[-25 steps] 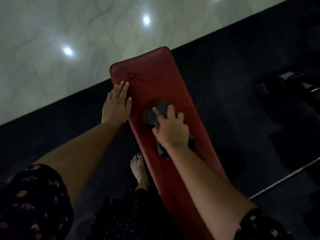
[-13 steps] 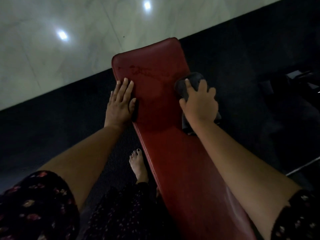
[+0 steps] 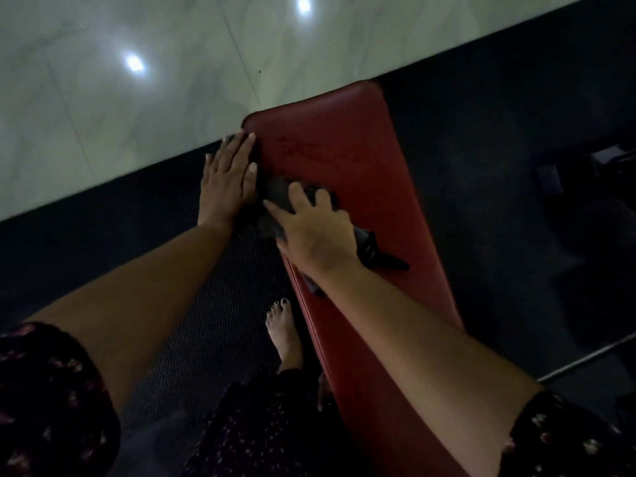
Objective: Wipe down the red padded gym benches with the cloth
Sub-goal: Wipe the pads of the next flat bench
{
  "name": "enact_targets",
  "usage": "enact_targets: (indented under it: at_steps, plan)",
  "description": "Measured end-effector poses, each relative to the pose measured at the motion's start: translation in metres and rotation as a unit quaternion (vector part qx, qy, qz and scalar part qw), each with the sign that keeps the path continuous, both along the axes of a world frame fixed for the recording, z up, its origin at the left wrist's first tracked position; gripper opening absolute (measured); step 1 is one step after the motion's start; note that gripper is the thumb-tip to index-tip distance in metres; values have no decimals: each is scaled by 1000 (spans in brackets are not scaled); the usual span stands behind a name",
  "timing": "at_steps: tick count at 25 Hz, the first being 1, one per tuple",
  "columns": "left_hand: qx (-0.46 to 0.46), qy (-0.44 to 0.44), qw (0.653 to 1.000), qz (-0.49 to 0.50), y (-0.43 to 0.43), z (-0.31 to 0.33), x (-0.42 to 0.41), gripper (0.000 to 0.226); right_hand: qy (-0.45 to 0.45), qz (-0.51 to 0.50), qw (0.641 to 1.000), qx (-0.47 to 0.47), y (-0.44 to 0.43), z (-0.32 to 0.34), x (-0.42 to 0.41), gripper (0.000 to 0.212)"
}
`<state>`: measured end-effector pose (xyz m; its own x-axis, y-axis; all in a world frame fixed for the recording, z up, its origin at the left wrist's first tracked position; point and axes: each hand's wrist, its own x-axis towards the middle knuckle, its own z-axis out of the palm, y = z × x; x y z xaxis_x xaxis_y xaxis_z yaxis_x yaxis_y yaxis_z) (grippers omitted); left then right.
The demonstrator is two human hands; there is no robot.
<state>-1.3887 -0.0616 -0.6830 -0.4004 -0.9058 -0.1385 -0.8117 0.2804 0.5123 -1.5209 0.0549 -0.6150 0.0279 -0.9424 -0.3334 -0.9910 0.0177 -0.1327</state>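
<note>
A long red padded bench (image 3: 364, 173) runs from the lower middle up to the centre of the view. A dark grey cloth (image 3: 277, 194) lies bunched on the pad near its left edge, with a tail sticking out toward the right. My right hand (image 3: 315, 232) presses down on the cloth with spread, slightly bent fingers. My left hand (image 3: 227, 177) lies flat with straight fingers against the bench's left edge, just beside the cloth.
A bare foot (image 3: 284, 333) stands on the dark rubber mat (image 3: 213, 321) left of the bench. Pale glossy tiles (image 3: 137, 98) fill the upper left. Dark gym equipment (image 3: 585, 173) and a metal bar (image 3: 585, 359) lie to the right.
My right hand has swept the cloth from the bench's right edge back across to its left edge. My left hand has stayed on the left edge, shifting a little toward the bench's far end.
</note>
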Motion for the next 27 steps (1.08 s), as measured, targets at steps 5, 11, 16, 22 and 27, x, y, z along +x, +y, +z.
enact_targets:
  at_steps: [5, 11, 16, 22, 27]
  plan:
    - [36, 93, 980, 174, 80, 13, -48, 64, 30, -228, 973, -21, -4, 2, -74, 61]
    - [-70, -61, 995, -35, 145, 2, -74, 61, 17, -301, 953, 16, -36, -2, -148, 56]
    - [-73, -40, 996, -26, 143, 3, -76, 60, 77, -26, 997, -4, -69, 6, -150, 58]
    - [-73, -34, 997, -21, 141, 5, -77, 60, 100, 290, 952, 10, -105, 16, -88, 56]
    - [-84, -47, 995, -18, 138, 5, -77, 55, 73, 361, 930, 16, -129, 13, -28, 50]
